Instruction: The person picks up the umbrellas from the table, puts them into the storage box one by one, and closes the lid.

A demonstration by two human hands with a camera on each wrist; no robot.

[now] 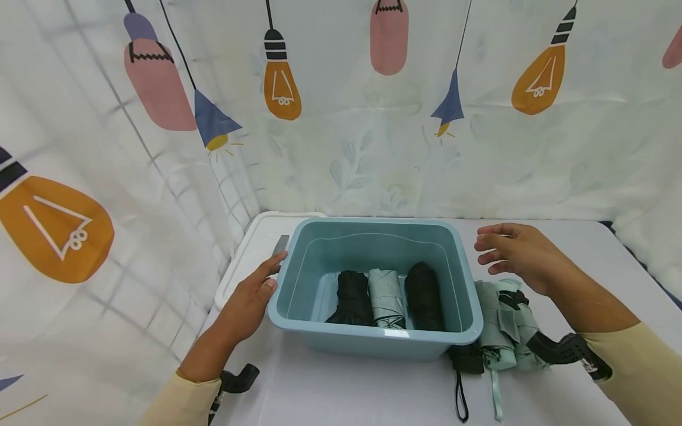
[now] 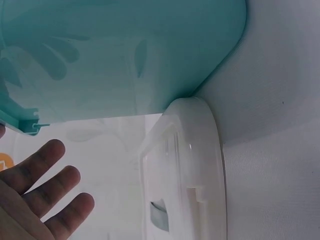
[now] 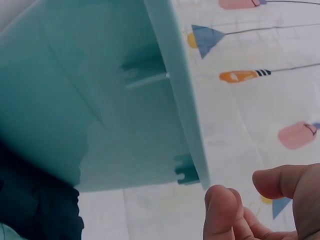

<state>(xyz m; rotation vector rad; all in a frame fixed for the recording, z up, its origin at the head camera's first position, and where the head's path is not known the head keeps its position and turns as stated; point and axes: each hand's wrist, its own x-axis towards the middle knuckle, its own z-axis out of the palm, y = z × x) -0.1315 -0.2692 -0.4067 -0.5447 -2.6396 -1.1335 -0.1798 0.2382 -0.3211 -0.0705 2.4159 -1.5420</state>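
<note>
A blue-green plastic bin (image 1: 341, 341) stands on the table and holds three folded umbrellas side by side: a black one (image 1: 352, 299), a pale green one (image 1: 386, 296) and another black one (image 1: 424, 297). My left hand (image 1: 247, 305) touches the bin's left rim with its fingers, which look spread and extended in the left wrist view. Just off the right rim, my right hand (image 1: 514, 254) hovers with loosely bent fingers and holds nothing. Below it lie pale green folded umbrellas (image 1: 495, 325) and a black one (image 1: 466, 359), partly hidden by the bin.
Behind the bin's left side lies a white plastic lid or box (image 2: 187, 165), mostly covered in the head view. A white tabletop (image 1: 330, 390) extends in front. Patterned curtains (image 1: 341, 154) hang close at the back and left.
</note>
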